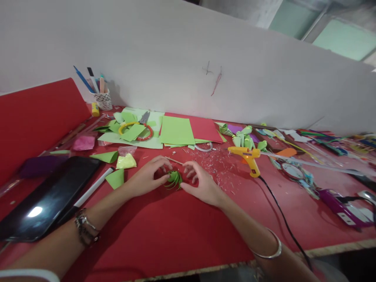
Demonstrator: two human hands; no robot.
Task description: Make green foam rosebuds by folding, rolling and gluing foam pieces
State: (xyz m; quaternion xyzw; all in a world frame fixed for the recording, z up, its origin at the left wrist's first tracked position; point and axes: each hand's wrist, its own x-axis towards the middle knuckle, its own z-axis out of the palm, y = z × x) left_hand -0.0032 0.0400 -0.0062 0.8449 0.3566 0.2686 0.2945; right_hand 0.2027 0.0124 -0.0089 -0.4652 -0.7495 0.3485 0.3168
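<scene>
A small green paper piece made of curled petals [174, 179] lies on the red table [164, 231] between my two hands. My left hand [146, 176] curls round its left side, fingertips pinching the petals. My right hand [199, 182] touches its right side with the thumb low and the fingers bent above it. A thin wooden stick [174, 160] lies just behind the piece, between my fingertips.
A yellow glue gun [248, 157] with a black cord [282, 219] stands to the right. Green and red paper sheets [176, 131], scissors [138, 127] and green cones [243, 139] lie behind. A black tablet [47, 197] and white pen [92, 189] sit left; a pen cup [102, 100] stands far left.
</scene>
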